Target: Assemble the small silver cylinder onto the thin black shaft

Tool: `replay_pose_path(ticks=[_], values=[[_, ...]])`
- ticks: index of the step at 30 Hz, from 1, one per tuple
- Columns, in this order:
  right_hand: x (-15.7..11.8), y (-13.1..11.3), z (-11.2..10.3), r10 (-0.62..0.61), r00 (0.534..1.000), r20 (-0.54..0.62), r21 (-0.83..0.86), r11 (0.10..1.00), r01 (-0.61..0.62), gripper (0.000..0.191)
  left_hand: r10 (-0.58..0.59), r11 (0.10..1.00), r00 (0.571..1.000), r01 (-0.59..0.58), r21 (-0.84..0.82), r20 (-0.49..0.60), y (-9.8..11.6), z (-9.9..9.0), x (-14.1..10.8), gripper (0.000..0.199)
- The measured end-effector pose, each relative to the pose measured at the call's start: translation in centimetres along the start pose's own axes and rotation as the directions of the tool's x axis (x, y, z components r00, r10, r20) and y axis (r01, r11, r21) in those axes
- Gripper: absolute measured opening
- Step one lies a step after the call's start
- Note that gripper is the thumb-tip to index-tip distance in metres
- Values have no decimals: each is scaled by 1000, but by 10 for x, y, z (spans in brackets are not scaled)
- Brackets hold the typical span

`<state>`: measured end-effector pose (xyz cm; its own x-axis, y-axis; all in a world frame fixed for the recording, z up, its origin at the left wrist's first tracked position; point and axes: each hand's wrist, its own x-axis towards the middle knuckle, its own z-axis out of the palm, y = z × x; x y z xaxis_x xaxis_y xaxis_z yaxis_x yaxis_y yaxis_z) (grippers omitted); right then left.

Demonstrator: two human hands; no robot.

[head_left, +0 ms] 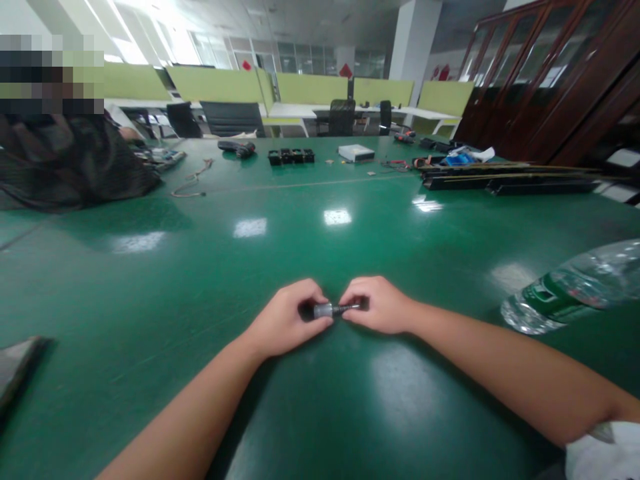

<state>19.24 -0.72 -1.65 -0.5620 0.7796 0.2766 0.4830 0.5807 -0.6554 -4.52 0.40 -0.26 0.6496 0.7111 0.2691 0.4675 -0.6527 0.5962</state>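
A small part with a silvery grey cylinder [323, 311] and a thin, dark, ridged shaft [338, 310] lies level between my hands, just above or on the green table. My left hand [290, 319] is closed around the cylinder, its thumb along the near side. From the right, my right hand [381, 305] pinches the shaft near its tip, fingers curled. The exact kind of part is too small to tell. My fingers hide some of the cylinder's left end.
A clear plastic bottle with a green label [565, 290] lies at the right. Black rails [500, 177], a white box [356, 153], black square parts [291, 157] and a cable [190, 187] lie farther back. A person in dark clothing [65, 160] is at the far left.
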Motion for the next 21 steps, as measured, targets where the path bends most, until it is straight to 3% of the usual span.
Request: replay_pose_path(ticks=[11, 21], values=[[-2, 1, -5, -8, 1000, -3, -24, 1000, 7, 10, -21, 1000, 1000, 21, -20, -9, 1, 0, 0, 14], [-2, 12, -24, 13, 998, 68, -92, 996, -6, 10, -42, 999, 999, 42, -21, -1, 3, 1, 1, 15]])
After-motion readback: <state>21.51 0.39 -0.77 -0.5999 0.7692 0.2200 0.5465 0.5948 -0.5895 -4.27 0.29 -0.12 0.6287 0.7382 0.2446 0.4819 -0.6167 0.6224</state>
